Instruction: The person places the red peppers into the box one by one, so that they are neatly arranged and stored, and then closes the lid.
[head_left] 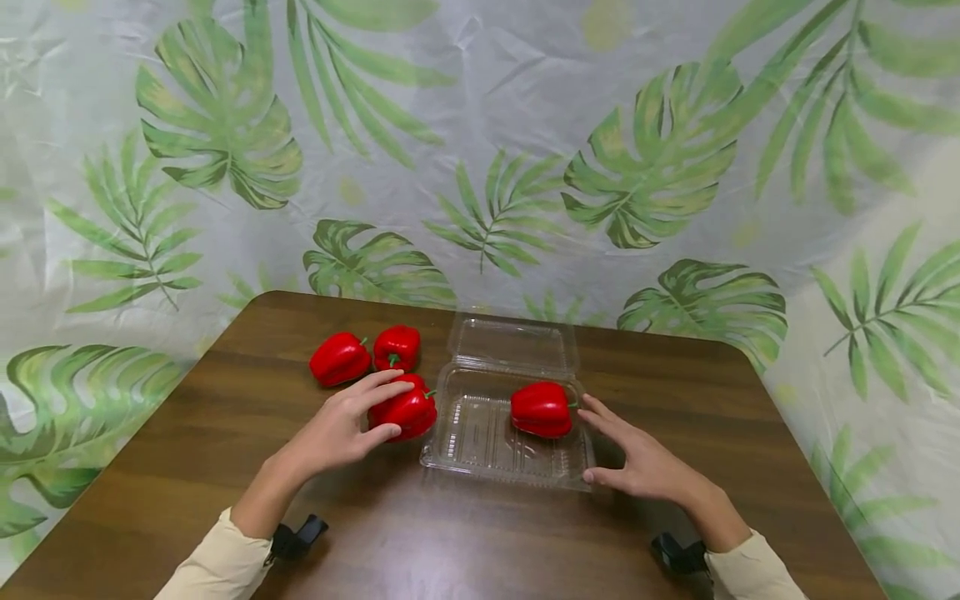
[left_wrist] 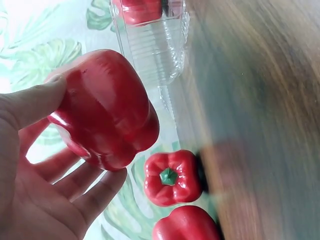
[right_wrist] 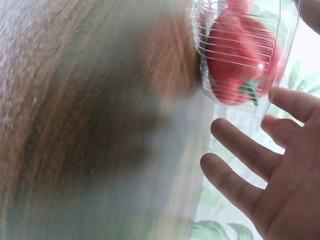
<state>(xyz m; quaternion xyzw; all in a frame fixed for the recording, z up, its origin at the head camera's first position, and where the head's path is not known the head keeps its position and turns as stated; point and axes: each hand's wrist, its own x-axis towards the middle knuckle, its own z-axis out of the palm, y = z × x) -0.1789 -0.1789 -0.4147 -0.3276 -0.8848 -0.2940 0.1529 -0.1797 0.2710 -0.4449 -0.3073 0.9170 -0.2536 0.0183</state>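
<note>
My left hand (head_left: 347,423) grips a red bell pepper (head_left: 405,410), thumb on one side and fingers on the other. In the left wrist view that bell pepper (left_wrist: 107,110) appears lifted off the table. A clear plastic clamshell container (head_left: 472,433) lies just right of it, its lid (head_left: 513,343) folded back. Another red bell pepper (head_left: 542,410) sits on its side in the container's right half, green stem toward my right hand (head_left: 643,458). That hand's fingers are spread along the container's right edge, with a fingertip at the wall (right_wrist: 270,107) in the right wrist view.
Two more red bell peppers, one on its side (head_left: 341,359) and one with its stem facing me (head_left: 397,347), lie on the brown wooden table (head_left: 450,542) behind my left hand. A leaf-patterned sheet (head_left: 480,167) hangs beyond the table's back edge.
</note>
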